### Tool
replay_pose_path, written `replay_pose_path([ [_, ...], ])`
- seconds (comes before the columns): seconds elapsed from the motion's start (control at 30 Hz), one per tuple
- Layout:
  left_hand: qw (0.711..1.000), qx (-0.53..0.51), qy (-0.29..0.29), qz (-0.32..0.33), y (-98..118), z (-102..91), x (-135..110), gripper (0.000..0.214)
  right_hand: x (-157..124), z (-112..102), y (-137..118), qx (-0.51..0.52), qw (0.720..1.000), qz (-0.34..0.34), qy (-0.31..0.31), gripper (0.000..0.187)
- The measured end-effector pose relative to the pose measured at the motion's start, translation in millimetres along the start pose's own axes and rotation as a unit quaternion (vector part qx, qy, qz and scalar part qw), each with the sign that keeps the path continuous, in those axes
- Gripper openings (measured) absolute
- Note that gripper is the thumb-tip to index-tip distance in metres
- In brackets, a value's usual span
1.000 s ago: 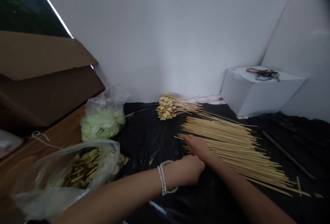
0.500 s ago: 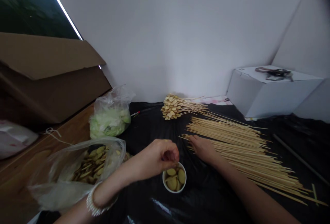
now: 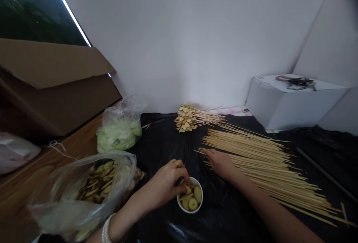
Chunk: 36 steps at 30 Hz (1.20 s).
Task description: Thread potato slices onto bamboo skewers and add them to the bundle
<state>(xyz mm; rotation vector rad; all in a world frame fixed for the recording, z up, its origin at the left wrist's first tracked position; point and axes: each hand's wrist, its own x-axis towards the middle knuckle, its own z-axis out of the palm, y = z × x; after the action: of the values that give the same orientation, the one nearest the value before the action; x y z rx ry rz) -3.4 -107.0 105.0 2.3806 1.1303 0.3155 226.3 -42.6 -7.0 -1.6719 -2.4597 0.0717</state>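
On black plastic sheeting [image 3: 159, 142]: loose bamboo skewers [image 3: 260, 164], the flat, open right hand [image 3: 222, 164] resting on their ends; white cup [image 3: 201, 194] of yellow slices [image 3: 197, 194]; left hand [image 3: 165, 185], fingers [image 3: 179, 188] curled into the cup, grip unclear. Pinching low and lightly suits such slices.

left hand [image 3: 165, 185] in cup [image 3: 191, 211], right hand [image 3: 222, 164] on bamboo skewers [image 3: 260, 161]

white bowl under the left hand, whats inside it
The small white bowl holds pale yellow rounded slices. The left hand's fingers cover its far-left part, and the slices hide the bowl's bottom.
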Motion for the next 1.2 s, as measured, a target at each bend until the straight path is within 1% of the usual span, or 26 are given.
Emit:
replay_pose_path([
  [0.07,0.998,-0.054,0.008,-0.009,-2.2,-2.2,0.2,0.005,0.1,0.2,0.0,0.003,1.000,-0.002,-0.001,0.026],
  [0.1,0.995,-0.099,0.017,-0.018,-4.8,-4.4,1.1,0.006,0.3,0.5,0.1,0.005,1.000,-0.003,-0.002,0.027],
  [0.17,0.974,-0.216,0.053,-0.047,-14.2,-9.1,6.0,0.011,0.8,1.4,0.1,0.007,1.000,-0.005,-0.003,0.026],
  [0.23,0.930,-0.346,0.104,-0.074,-27.9,-11.0,16.1,0.020,1.4,2.7,0.0,0.004,1.000,-0.003,-0.002,0.026],
  [0.27,0.903,-0.397,0.137,-0.091,-35.6,-10.0,22.9,0.025,1.7,3.3,0.0,0.001,1.000,-0.001,-0.002,0.025],
  [0.3,0.876,-0.443,0.154,-0.112,-43.3,-7.5,30.6,0.028,1.9,4.0,0.1,-0.002,1.000,0.001,-0.001,0.025],
  [0.33,0.850,-0.485,0.163,-0.130,-50.6,-3.6,38.6,0.031,2.0,4.5,0.2,-0.004,1.000,0.001,0.000,0.025],
  [0.4,0.802,-0.554,0.173,-0.145,-63.1,8.0,53.5,0.035,2.2,5.2,0.6,-0.008,1.000,-0.001,0.001,0.025],
  [0.47,0.769,-0.596,0.180,-0.144,-72.3,22.8,63.8,0.037,2.3,5.5,1.1,-0.010,1.000,-0.007,0.008,0.026],
  [0.5,0.759,-0.608,0.180,-0.145,-75.8,30.7,66.7,0.037,2.3,5.4,1.3,-0.011,1.000,-0.009,0.009,0.026],
  [0.6,0.746,-0.622,0.181,-0.154,-82.9,51.3,67.1,0.041,2.5,5.1,1.3,-0.020,1.000,-0.011,0.010,0.025],
  [0.7,0.751,-0.615,0.178,-0.162,-86.6,61.5,62.0,0.044,2.8,4.0,1.0,-0.024,1.000,-0.016,0.012,0.028],
  [0.77,0.754,-0.611,0.178,-0.160,-88.0,62.6,59.7,0.048,2.9,2.8,1.0,-0.025,0.999,-0.017,0.015,0.031],
  [0.83,0.751,-0.614,0.189,-0.151,-89.6,61.7,59.1,0.051,2.8,1.2,1.0,-0.026,0.999,-0.017,0.021,0.032],
  [1.03,0.726,-0.638,0.222,-0.128,-96.8,60.9,60.7,0.031,-1.6,-2.9,-5.0,-0.017,0.997,-0.019,0.078,0.037],
  [1.13,0.714,-0.646,0.231,-0.138,-98.2,60.6,60.1,0.032,-5.6,-6.2,-11.6,-0.013,0.994,-0.045,0.095,0.035],
  [1.2,0.706,-0.655,0.225,-0.150,-97.7,60.7,59.7,0.035,-8.1,-8.2,-15.3,-0.020,0.992,-0.062,0.107,0.036],
])
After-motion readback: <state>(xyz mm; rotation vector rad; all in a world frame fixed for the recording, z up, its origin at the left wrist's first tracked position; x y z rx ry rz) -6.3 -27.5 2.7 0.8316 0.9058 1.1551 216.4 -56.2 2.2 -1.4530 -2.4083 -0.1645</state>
